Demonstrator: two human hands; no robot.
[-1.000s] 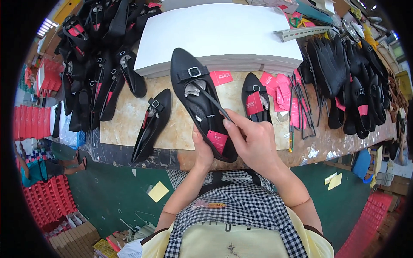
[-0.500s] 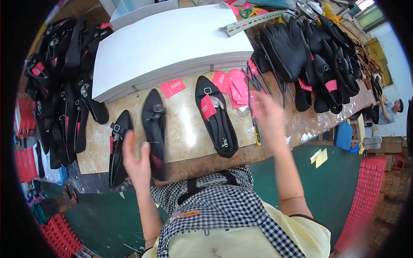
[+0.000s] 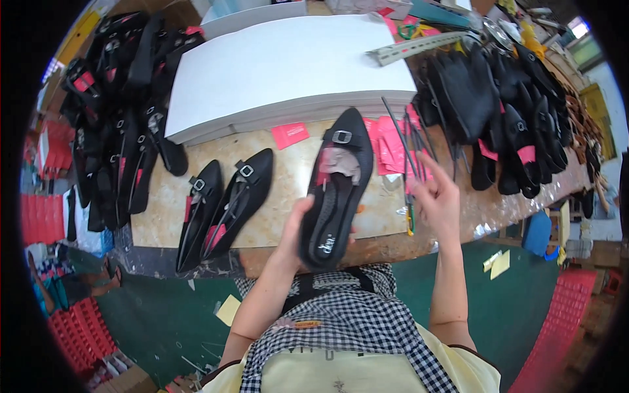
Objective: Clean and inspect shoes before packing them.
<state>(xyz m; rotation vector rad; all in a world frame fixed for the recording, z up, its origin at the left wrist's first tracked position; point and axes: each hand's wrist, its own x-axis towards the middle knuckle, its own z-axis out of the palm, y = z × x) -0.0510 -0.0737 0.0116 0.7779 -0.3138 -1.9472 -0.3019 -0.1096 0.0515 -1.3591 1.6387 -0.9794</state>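
Observation:
A black pointed flat shoe (image 3: 362, 141) with a square buckle and crumpled paper in its toe is tilted up at the table's front edge. My left hand (image 3: 288, 239) is closed around its heel end. To the right, my right hand (image 3: 440, 204) pinches the lower end of a thin dark rod (image 3: 398, 131). More such rods lie just behind my fingers, over a pile of pink cards (image 3: 388, 147). Two similar black buckled shoes, one (image 3: 211, 171) beside the other (image 3: 260, 169), rest left of my left hand, with pink cards partly inside them.
A thick stack of white sheets (image 3: 288, 56) fills the back of the table, with a perforated metal strip (image 3: 422, 47) on its right corner. Black shoes are heaped at left (image 3: 121, 131) and right (image 3: 465, 85). One pink card (image 3: 289, 135) lies before the stack.
My left hand has moved right from the left pair and lifted the single shoe. The left pair now lies close together. My right hand has closed on a rod. The whole view has shifted.

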